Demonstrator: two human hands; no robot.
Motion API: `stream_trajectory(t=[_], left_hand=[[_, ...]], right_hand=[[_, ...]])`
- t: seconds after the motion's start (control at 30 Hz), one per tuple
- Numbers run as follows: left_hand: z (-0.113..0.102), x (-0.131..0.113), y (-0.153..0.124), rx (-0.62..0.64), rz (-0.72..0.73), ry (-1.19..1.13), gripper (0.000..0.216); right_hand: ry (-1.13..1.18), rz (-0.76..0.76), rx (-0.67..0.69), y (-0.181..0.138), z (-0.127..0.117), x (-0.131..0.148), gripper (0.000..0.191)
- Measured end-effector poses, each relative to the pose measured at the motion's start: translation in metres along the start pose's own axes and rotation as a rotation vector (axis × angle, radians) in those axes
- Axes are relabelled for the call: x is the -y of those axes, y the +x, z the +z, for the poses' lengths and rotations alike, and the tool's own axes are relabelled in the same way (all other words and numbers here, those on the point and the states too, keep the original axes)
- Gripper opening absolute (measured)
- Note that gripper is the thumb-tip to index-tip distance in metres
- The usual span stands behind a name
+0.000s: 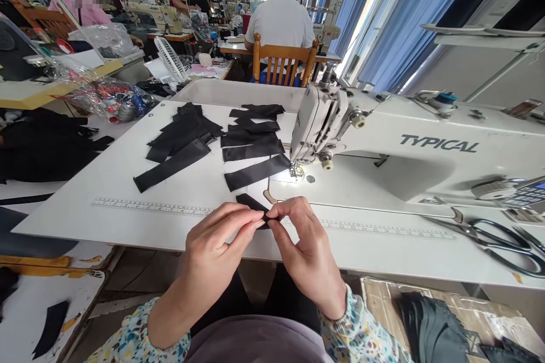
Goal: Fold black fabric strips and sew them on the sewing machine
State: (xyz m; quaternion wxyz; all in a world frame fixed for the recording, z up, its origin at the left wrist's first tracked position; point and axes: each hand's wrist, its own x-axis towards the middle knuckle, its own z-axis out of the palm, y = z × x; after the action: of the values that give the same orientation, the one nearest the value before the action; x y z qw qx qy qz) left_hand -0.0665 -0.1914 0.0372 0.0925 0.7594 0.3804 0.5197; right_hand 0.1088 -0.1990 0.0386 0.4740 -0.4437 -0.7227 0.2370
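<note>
My left hand (pixel 223 238) and my right hand (pixel 302 241) meet over the front edge of the white sewing table (pixel 170 232). Both pinch the near end of a small black fabric strip (pixel 252 202), thumbs against forefingers; the fingers hide part of it. Just beyond, another black strip (pixel 255 172) lies with its right end at the presser foot (pixel 293 170) of the sewing machine (pixel 361 125). Several black strips (pixel 253 147) lie in a column behind it, and a looser pile of black strips (pixel 179 136) is to the left.
Large black-handled scissors (pixel 489 235) lie at the table's right. Cut dark pieces (pixel 432 326) sit on cardboard (pixel 378 295) below. More black fabric (pixel 42 144) and a plastic bag of spools (pixel 114 99) are at left. A person in white (pixel 281 20) sits ahead on a wooden chair (pixel 284 57).
</note>
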Motion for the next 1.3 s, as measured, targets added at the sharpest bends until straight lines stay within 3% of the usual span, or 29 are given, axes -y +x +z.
stream_trajectory(t=[0.37,0.8,1.07,1.3], left_hand=[[-0.005,0.0,0.005,0.147,-0.009,0.07,0.013],[-0.015,0.003,0.015,0.166,-0.023,0.05,0.012],[-0.015,0.0,0.017,0.157,-0.226,-0.096,0.016],[-0.015,-0.003,0.021,0.137,-0.084,-0.117,0.023]], right_hand=[[0.017,0.031,0.06,0.005,-0.005,0.001,0.014],[0.054,0.093,0.064,0.007,-0.012,0.003,0.012],[0.074,0.144,0.059,0.006,-0.012,0.004,0.01],[0.095,0.145,0.053,0.007,-0.011,0.006,0.01]])
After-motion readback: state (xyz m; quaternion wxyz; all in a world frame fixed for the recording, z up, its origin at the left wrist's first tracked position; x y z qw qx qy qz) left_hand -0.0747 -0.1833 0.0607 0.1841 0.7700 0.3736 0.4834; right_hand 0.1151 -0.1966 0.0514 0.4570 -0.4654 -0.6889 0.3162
